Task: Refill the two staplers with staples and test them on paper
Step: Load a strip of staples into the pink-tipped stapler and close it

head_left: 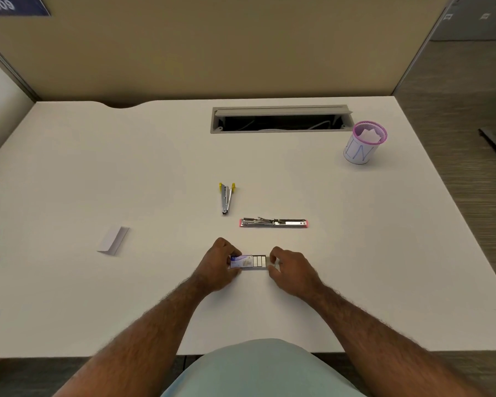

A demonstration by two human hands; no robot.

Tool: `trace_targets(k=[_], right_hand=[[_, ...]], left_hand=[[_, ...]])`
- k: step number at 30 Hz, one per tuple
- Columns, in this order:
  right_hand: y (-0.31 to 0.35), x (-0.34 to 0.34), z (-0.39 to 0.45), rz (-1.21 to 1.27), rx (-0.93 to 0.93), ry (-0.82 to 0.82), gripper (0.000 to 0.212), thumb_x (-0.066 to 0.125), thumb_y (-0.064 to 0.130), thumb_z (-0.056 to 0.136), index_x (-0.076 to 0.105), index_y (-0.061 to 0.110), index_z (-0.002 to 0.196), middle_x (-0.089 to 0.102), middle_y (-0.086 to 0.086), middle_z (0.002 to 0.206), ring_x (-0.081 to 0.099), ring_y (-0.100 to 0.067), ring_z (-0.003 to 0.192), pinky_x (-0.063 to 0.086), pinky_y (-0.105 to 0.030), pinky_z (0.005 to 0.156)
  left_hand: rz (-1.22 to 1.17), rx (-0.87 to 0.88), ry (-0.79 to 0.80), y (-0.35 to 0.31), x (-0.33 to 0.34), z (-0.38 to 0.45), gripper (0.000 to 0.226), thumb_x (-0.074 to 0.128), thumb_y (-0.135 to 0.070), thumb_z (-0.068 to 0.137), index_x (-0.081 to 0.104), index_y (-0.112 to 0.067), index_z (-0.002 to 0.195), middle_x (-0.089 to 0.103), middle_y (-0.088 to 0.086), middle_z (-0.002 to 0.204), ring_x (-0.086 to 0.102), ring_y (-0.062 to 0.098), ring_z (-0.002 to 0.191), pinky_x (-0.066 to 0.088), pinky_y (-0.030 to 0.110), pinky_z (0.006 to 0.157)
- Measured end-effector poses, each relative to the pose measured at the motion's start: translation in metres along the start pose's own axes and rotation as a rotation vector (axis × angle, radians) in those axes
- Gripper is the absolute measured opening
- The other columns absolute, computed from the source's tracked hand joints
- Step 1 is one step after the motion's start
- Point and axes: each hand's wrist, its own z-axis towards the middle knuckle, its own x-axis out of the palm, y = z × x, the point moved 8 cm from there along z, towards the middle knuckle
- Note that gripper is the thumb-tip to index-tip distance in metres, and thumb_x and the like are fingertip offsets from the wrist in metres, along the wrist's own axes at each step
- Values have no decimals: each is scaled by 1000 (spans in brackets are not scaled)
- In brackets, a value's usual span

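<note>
The left hand (218, 265) gripped the staple box (242, 261) sleeve while the right hand (291, 270) pinched its tray, exposing strips; both staplers (273, 222) lay opened, ready.

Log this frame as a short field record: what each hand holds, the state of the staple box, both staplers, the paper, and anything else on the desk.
left hand: grips the sleeve of the staple box
right hand: pinches the tray end of the box
staple box: slid partly open, staple strips showing
yellow stapler: opened, lying on the desk, untouched
pink stapler: opened flat, beyond the hands, untouched
paper: folded, left of the hands
pink mesh cup: far right, paper inside
cable tray: lid open
</note>
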Motion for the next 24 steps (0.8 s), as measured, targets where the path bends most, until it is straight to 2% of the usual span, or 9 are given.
trace_targets(k=[6, 12, 15, 18, 20, 24], right_hand=[[-1, 1, 1, 14, 70, -13, 12, 55, 28, 86, 52, 19, 93, 63, -3, 83, 56, -26, 76, 50, -36, 65], [-10, 0, -2, 55, 271, -74, 24, 57, 40, 86, 43, 21, 85, 57, 2, 77, 54, -22, 71, 38, -28, 59], [-12, 5, -1, 130, 353, -55, 23, 55, 40, 88, 50, 20, 77, 63, 0, 80, 58, -24, 76, 43, -30, 62], [-8, 9, 3, 192, 341, -23, 26, 53, 34, 91, 57, 17, 73, 68, -2, 81, 60, -25, 81, 46, -30, 69], [-6, 8, 4, 194, 317, -13, 27, 52, 32, 93, 60, 14, 74, 70, -4, 84, 60, -24, 81, 42, -29, 68], [-7, 5, 3, 220, 310, -29, 38, 49, 34, 96, 49, 17, 61, 59, 3, 66, 51, -20, 68, 31, -27, 60]], left_hand=[[0, -9, 3, 1, 1, 0, 28, 76, -25, 78, 66, -20, 104, 46, -8, 97, 46, 5, 80, 36, 5, 60], [-11, -10, -5, 1, 0, 0, 26, 76, -25, 77, 66, -21, 100, 46, -9, 96, 47, 6, 81, 37, 5, 60], [-4, -14, -2, 1, 1, 1, 27, 76, -25, 77, 66, -20, 102, 47, -9, 97, 46, 6, 80, 37, 5, 59], [-8, -14, -2, 0, 1, 1, 26, 75, -25, 78, 66, -20, 101, 47, -8, 96, 46, 6, 78, 37, 5, 58], [-6, -10, -2, 0, 0, 0, 26, 75, -24, 77, 66, -20, 101, 47, -8, 97, 46, 5, 77, 36, 4, 58], [-8, -6, -7, -1, -1, -1, 26, 75, -23, 77, 66, -19, 100, 47, -8, 97, 46, 4, 77, 37, 4, 59]])
